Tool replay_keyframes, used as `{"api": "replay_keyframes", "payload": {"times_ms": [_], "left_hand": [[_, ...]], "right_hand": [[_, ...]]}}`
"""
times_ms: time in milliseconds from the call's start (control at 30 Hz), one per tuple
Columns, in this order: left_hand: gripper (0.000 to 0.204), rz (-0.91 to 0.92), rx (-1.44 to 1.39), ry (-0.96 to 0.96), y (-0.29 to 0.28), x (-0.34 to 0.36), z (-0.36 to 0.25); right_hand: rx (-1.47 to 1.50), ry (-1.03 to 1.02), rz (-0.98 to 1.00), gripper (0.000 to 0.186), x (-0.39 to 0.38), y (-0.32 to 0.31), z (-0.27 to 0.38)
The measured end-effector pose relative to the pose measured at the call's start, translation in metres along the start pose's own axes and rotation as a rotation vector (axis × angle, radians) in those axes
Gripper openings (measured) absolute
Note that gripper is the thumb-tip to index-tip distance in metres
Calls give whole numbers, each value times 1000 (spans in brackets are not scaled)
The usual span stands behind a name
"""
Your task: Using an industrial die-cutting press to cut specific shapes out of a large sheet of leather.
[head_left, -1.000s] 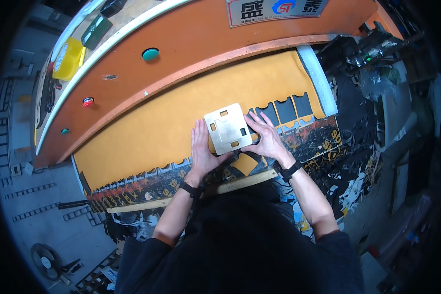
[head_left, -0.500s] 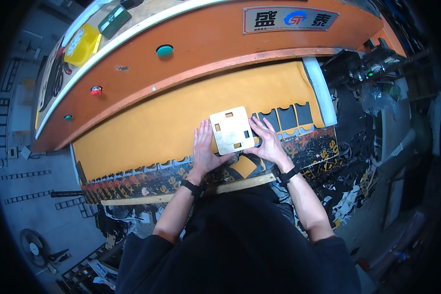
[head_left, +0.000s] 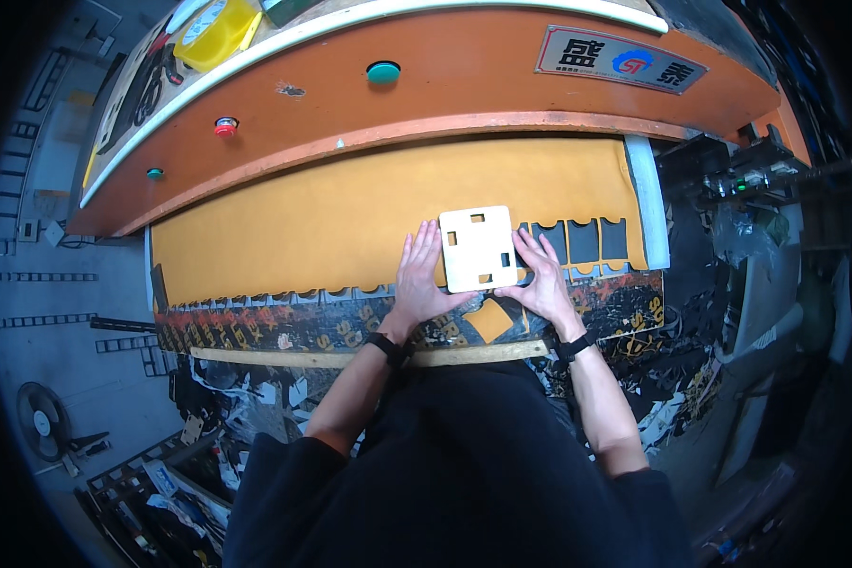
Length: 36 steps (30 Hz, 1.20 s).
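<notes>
A pale square plate point(head_left: 476, 260) with rounded corners and several small rectangular holes lies on the tan sheet point(head_left: 331, 218), at its near edge. My left hand point(head_left: 422, 289) holds the plate's left side, fingers stretched along it and the thumb at the near edge. On the opposite side, my right hand point(head_left: 545, 289) has bent fingers at the edge and its thumb near the near right corner. Just right of the plate, dark cut-out openings point(head_left: 583, 241) run in a row through the sheet. A loose tan scrap point(head_left: 488, 322) rests nearer to me.
An orange machine beam point(head_left: 303, 109) spans the far side, with a green button point(head_left: 383, 73) and a red button point(head_left: 225, 127). A worn, marked board point(head_left: 350, 322) lies under the sheet's near edge. Scraps litter the floor, and a fan point(head_left: 43, 421) stands at left.
The view has turned, shifting the whole scene in the picture. Both hands stay at the plate's sides, and the plate keeps nearly the same place on the sheet.
</notes>
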<state>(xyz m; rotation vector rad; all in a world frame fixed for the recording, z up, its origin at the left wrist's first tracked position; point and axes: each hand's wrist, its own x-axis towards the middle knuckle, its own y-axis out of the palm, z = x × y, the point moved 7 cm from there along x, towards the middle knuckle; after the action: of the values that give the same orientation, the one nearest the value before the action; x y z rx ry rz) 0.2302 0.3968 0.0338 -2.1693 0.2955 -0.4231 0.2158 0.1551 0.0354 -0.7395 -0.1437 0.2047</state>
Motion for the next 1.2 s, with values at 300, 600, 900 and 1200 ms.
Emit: {"api": "replay_keyframes", "payload": {"times_ms": [300, 600, 900, 1200], "left_hand": [[130, 109, 8, -4, -1, 7, -7], [126, 88, 17, -8, -2, 8, -12], [126, 71, -7, 20, -9, 9, -15], [135, -1, -1, 80, -15, 1, -19]], "right_hand": [[16, -17, -56, 109, -2, 1, -3], [44, -27, -58, 111, -4, -3, -2], [8, -34, -69, 109, -3, -6, 4], [-52, -48, -83, 118, -13, -21, 15]]}}
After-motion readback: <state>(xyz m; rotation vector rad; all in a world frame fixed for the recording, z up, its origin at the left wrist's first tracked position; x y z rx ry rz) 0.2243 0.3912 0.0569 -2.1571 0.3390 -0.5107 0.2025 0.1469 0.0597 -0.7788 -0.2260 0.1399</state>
